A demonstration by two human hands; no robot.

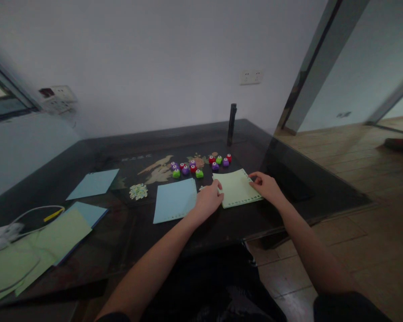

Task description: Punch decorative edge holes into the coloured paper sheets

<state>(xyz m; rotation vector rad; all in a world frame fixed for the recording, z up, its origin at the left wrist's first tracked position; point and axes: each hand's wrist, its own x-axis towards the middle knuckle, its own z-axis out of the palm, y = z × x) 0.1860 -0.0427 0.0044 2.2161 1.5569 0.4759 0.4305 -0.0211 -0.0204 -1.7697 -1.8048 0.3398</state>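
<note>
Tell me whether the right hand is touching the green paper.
Touching: the head view shows the right hand with fingertips resting on the green paper at its right edge.

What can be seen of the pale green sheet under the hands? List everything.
The pale green sheet looks like thin paper or card, roughly square, lying flat on the dark glossy table. A row of small punched holes runs along its near and right edges. The left hand rests on its left edge, and the right hand touches its right edge. A light blue sheet lies to its left, and small coloured punches sit just behind.
</note>
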